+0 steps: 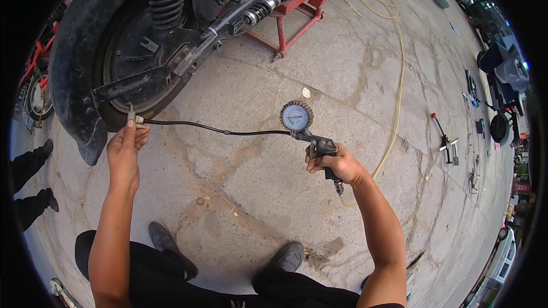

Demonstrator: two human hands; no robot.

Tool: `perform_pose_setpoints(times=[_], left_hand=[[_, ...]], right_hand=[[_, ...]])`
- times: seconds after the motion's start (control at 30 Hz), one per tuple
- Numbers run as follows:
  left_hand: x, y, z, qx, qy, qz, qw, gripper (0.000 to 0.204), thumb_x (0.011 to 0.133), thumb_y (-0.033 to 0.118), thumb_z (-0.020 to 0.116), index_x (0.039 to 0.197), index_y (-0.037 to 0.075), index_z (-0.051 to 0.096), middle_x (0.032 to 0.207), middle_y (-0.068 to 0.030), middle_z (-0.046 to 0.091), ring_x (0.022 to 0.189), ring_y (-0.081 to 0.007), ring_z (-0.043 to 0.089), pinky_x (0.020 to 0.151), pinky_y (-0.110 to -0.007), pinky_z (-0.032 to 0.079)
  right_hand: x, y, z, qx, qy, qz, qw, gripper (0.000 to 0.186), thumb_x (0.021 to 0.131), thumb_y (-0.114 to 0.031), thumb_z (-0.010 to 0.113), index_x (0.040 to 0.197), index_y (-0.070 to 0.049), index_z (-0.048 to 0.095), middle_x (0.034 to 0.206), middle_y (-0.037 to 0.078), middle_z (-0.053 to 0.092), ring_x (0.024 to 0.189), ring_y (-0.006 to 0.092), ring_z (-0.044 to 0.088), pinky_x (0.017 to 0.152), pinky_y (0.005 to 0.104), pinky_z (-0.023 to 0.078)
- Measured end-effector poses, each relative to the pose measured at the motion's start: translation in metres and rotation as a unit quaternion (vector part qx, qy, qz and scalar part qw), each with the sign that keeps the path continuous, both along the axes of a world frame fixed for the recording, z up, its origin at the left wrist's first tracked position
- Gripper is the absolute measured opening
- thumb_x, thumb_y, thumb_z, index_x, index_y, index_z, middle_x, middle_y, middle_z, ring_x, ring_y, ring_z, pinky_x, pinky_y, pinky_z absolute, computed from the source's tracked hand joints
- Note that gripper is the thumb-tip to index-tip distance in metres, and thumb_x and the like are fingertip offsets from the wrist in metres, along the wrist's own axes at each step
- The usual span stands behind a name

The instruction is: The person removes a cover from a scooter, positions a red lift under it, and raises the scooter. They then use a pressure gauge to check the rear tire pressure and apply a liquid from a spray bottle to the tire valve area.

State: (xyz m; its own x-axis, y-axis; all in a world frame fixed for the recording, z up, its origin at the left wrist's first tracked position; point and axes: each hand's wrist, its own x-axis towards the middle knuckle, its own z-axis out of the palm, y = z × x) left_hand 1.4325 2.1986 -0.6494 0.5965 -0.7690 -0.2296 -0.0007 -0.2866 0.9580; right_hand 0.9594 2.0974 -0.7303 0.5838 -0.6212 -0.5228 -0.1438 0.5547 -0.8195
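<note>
My left hand (127,148) pinches a light-coloured air chuck (134,118) at the valve stem beside the rim of a scooter wheel (157,97). A black hose (228,132) runs from the chuck to an inflator gun (324,146) with a round dial gauge (296,116), held in my right hand (337,162). A yellow air line (394,131) leads from under the gun's handle. The wheel sits beneath a black mudguard (71,91), with a black spring (167,3) and a silver shock absorber (260,10) above.
A red metal stand (291,25) is under the scooter on the cracked concrete floor (274,194). Tools (449,148) lie at right. Another person's legs and shoes (37,165) are at far left, near a red two-wheeler (37,91). A car (494,268) stands at lower right.
</note>
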Motion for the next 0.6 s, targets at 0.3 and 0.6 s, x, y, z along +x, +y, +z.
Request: perform_pose_setpoints(times=[0.3, 0.6], left_hand=[[0.002, 0.0, -0.003, -0.004, -0.004, -0.005, 1.0, 0.037, 0.103, 0.038, 0.059, 0.104, 0.002, 0.071, 0.098, -0.006, 0.073, 0.092, -0.011, 0.064, 0.083, -0.026, 0.049], [0.002, 0.001, -0.001, -0.002, -0.003, -0.003, 1.0, 0.035, 0.104, 0.035, 0.058, 0.107, 0.003, 0.07, 0.1, -0.0068, 0.073, 0.088, -0.0103, 0.064, 0.084, -0.027, 0.049]], right_hand=[[0.002, 0.001, 0.008, 0.001, -0.001, -0.012, 1.0, 0.026, 0.083, 0.001, 0.059, 0.107, 0.006, 0.065, 0.099, 0.014, 0.068, 0.09, 0.022, 0.071, 0.084, 0.0336, 0.06], [0.002, 0.001, 0.005, 0.002, -0.003, -0.011, 1.0, 0.025, 0.082, 0.001, 0.06, 0.106, 0.006, 0.064, 0.098, 0.013, 0.068, 0.089, 0.0221, 0.071, 0.083, 0.034, 0.06]])
